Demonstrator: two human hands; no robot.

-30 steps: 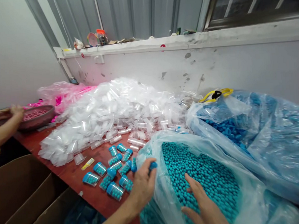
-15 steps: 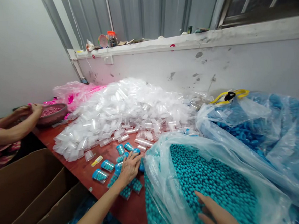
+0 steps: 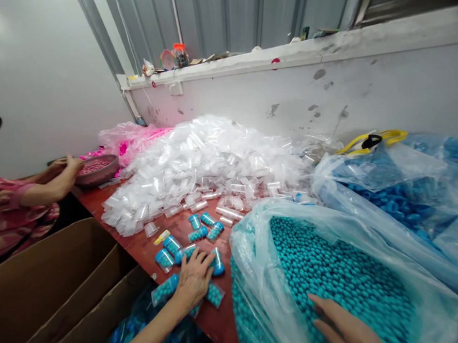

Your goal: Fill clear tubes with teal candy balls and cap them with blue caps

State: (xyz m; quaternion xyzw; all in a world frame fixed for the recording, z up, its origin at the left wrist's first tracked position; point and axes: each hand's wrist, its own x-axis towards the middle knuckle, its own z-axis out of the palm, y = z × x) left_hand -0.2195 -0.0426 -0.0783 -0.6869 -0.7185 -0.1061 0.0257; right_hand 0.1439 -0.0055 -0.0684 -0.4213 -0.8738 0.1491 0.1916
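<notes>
My left hand [image 3: 195, 278] lies palm down with its fingers spread over small clear tubes of teal beads with blue caps. One filled tube [image 3: 165, 290] sits at the table's edge by my wrist, and another tube [image 3: 215, 294] shows beside my fingers. Further tubes [image 3: 197, 233] lie just beyond the fingertips. What is under the palm is hidden. My right hand [image 3: 341, 322] hovers at or just above the teal beads [image 3: 336, 268] in an open plastic bag [image 3: 254, 263]; its fingers are apart and hold nothing visible.
A large heap of clear empty tubes [image 3: 212, 157] covers the back of the red table [image 3: 218, 325]. Cardboard boxes [image 3: 57, 285] stand below its left edge, with blue-capped tubes inside. A bag of blue caps [image 3: 394, 203] lies right. A co-worker [image 3: 21, 205] handles a bowl [image 3: 101, 174] of pink beads.
My left hand has pulled back toward the table's near edge, and several tubes have shifted with it. My right hand stays over the beads. The whole view has swung slightly left.
</notes>
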